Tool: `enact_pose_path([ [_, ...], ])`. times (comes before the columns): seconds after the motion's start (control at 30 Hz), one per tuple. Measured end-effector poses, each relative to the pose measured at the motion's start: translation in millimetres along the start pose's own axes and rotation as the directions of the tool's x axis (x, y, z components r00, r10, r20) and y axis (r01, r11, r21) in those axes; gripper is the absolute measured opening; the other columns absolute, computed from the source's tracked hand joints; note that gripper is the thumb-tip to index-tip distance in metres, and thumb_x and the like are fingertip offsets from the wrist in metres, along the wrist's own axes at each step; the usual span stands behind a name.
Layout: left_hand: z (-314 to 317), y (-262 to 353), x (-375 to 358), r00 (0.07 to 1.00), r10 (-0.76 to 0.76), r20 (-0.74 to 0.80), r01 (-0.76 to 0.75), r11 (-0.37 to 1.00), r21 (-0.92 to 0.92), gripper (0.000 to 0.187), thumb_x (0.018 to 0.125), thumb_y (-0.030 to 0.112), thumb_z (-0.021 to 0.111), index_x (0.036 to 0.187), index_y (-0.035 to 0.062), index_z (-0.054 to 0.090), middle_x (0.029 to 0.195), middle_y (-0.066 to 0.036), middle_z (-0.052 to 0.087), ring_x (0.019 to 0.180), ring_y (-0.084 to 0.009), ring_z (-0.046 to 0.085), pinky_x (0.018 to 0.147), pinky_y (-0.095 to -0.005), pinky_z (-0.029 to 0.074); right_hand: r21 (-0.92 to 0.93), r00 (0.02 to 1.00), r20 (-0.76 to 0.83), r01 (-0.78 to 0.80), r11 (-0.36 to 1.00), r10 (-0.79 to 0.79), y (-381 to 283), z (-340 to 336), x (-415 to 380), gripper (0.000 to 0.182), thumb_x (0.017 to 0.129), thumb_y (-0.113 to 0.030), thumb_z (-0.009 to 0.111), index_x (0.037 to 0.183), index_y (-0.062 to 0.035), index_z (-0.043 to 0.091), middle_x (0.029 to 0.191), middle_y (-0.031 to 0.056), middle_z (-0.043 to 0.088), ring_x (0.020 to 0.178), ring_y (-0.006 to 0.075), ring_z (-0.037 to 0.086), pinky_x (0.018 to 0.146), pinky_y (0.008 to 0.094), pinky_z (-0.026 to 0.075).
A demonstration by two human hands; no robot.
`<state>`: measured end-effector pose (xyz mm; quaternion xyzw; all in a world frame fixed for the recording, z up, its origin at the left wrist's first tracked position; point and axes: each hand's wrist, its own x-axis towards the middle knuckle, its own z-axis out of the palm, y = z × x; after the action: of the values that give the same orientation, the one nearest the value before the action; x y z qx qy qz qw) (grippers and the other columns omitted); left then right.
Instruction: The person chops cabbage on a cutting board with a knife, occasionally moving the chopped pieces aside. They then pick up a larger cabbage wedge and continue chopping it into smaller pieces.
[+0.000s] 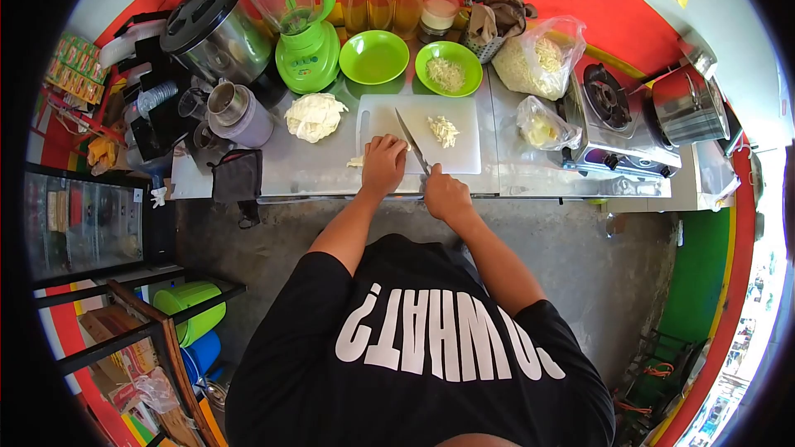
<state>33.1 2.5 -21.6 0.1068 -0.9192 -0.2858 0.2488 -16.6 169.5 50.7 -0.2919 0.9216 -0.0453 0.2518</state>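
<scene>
My right hand (447, 194) is closed around the handle of a kitchen knife (411, 137), its blade slanting up and left over the white cutting board (464, 159). Just left of the blade, my left hand (383, 164) has its fingers curled down on the board, with a bit of pale cabbage showing at the fingertips. A small pile of cut cabbage (443, 132) lies right of the knife. More pale scraps (356, 162) are at the board's left edge. Left of the board sits a large pale cabbage piece (316, 117).
Behind the board stand a green bowl (374, 41) and another green bowl (473, 74) holding shreds. A green blender (306, 58) and pump bottles (382, 2) line the back. Plastic bags (530, 62) and a gas stove (625, 128) are right; a dark cloth (238, 175) hangs over the front edge.
</scene>
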Motion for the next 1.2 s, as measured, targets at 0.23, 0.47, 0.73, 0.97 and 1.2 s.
enact_pose_path([
  [0.23, 1.2, -4.5, -0.3, 1.0, 0.02, 0.007, -0.02, 1.0, 0.005, 0.009, 0.089, 0.008, 0.065, 0.097, 0.0104, 0.067, 0.099, -0.004, 0.06, 0.101, -0.03, 0.056, 0.09, -0.0438, 0.042, -0.053, 0.997, -0.037, -0.072, 0.996, 0.07, -32.7, 20.9, 0.4, 0.032, 0.097, -0.018, 0.063, 0.118, 0.0007, 0.048, 0.097, 0.0215, 0.076, 0.091, 0.0351, 0.077, 0.081, 0.0432, 0.062],
  [0.47, 5.2, -6.7, -2.3, 0.999, 0.035, -0.024, -0.035, 0.999, -0.017, 0.011, 0.087, 0.005, 0.065, 0.097, 0.009, 0.065, 0.103, -0.005, 0.062, 0.104, -0.0312, 0.056, 0.09, -0.0458, 0.042, -0.018, 0.996, -0.087, -0.014, 1.0, 0.012, -26.8, 10.7, 16.7, 0.029, 0.099, -0.014, 0.056, 0.12, 0.0023, 0.046, 0.096, 0.0228, 0.076, 0.09, 0.0352, 0.077, 0.079, 0.0431, 0.062],
  [0.73, 5.5, -5.4, -2.3, 0.999, 0.03, -0.044, -0.031, 0.999, -0.027, 0.01, 0.088, 0.004, 0.064, 0.097, 0.0079, 0.065, 0.103, -0.005, 0.065, 0.103, -0.0321, 0.058, 0.089, -0.0457, 0.044, 0.024, 0.996, -0.039, -0.079, 0.997, 0.079, -36.9, 19.4, 15.7, 0.032, 0.096, -0.009, 0.056, 0.122, 0.0052, 0.044, 0.099, 0.0271, 0.074, 0.093, 0.0385, 0.076, 0.083, 0.0465, 0.061],
  [0.97, 3.6, -4.0, -2.4, 0.998, -0.01, -0.066, 0.003, 0.995, -0.101, 0.01, 0.088, 0.004, 0.062, 0.097, 0.0048, 0.064, 0.103, -0.01, 0.065, 0.103, -0.0342, 0.058, 0.09, -0.0466, 0.047, 0.042, 0.997, -0.038, -0.063, 0.997, 0.064, -41.1, 13.0, 6.9, 0.032, 0.096, -0.009, 0.057, 0.122, 0.0042, 0.044, 0.099, 0.0259, 0.074, 0.094, 0.0391, 0.076, 0.084, 0.0461, 0.061],
  [1.2, 5.0, -7.7, -3.4, 0.997, -0.001, -0.081, -0.01, 0.99, -0.141, 0.008, 0.086, 0.001, 0.064, 0.094, 0.0027, 0.064, 0.102, -0.012, 0.065, 0.1, -0.0363, 0.06, 0.084, -0.0467, 0.05, 0.05, 0.998, -0.033, -0.047, 0.998, 0.049, -38.7, 11.5, 25.2, 0.029, 0.097, -0.009, 0.057, 0.12, 0.0027, 0.044, 0.102, 0.0267, 0.074, 0.097, 0.0397, 0.075, 0.084, 0.0459, 0.061],
])
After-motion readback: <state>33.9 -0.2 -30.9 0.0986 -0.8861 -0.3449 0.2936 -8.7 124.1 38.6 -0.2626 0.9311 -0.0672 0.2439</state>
